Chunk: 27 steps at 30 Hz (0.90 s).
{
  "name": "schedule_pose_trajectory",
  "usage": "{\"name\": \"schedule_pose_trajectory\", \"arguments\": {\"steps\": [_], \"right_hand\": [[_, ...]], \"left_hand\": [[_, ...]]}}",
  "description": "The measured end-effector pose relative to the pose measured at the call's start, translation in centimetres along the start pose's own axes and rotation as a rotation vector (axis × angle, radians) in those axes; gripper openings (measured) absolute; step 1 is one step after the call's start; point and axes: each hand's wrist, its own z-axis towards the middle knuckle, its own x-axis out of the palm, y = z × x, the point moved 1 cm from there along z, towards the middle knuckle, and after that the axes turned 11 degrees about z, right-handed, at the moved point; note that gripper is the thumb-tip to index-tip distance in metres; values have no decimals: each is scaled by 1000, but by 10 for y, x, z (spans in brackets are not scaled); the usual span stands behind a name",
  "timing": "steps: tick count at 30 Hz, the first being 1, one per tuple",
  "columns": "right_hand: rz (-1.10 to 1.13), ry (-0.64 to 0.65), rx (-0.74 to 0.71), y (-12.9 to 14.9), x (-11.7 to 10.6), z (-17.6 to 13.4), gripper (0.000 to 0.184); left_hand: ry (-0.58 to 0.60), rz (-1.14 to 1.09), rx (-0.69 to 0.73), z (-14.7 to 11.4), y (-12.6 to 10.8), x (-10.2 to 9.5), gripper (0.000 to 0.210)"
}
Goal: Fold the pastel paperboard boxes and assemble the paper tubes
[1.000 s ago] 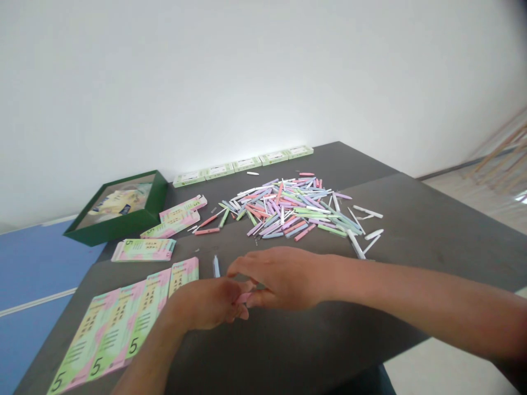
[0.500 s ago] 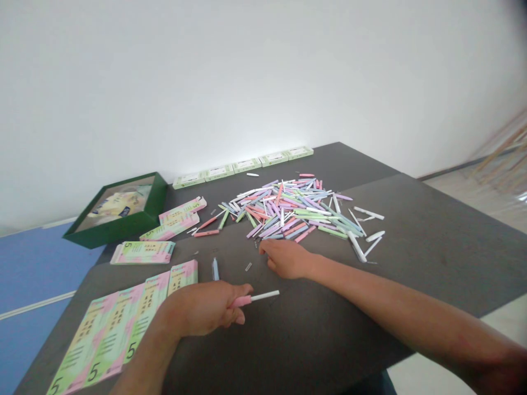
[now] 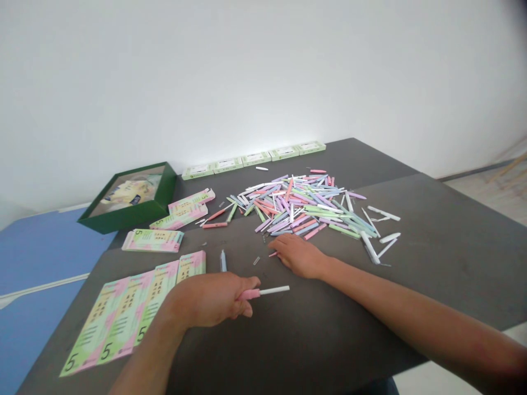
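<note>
My left hand (image 3: 218,300) is closed around a pink pen barrel (image 3: 250,294), held above the table. From the barrel's end a white refill (image 3: 275,289) sticks out to the right. At the near edge of a pile of pastel pen parts (image 3: 296,206) rests my right hand (image 3: 300,256), fingers bent down. A small pink pen piece (image 3: 273,254) pokes out from under its fingertips; the rest of it is hidden. Between the hands lies a small clear piece (image 3: 256,260). A blue pen part (image 3: 223,261) lies just beyond my left hand.
Flat pastel cartons (image 3: 117,312) lie in a row at the left, with more cartons (image 3: 154,240) behind them. A green box (image 3: 127,216) holding a plastic bag stands at the back left. Pale green boxes (image 3: 256,159) line the wall. White pen parts (image 3: 369,248) lie right of the pile.
My right hand has drawn slightly away from the pile, and a small pink piece now shows at its fingertips. My left hand keeps its hold. The view has shifted a little.
</note>
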Motion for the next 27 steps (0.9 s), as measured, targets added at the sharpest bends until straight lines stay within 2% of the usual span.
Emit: {"name": "schedule_pose_trajectory", "arguments": {"steps": [4, 11, 18, 27], "right_hand": [[-9, -4, 98, -5, -8, -1, 23], [-164, 57, 134, 2, -6, 17, 17], [-147, 61, 65, 3, 4, 28, 15], [-115, 68, -9, 5, 5, 33, 16]], "left_hand": [[-8, 0, 4, 2, -1, 0, 39], [31, -62, 50, 3, -1, 1, 35], [21, -44, 48, 4, 0, 1, 33], [0, -49, 26, 4, 1, 3, 34]]}}
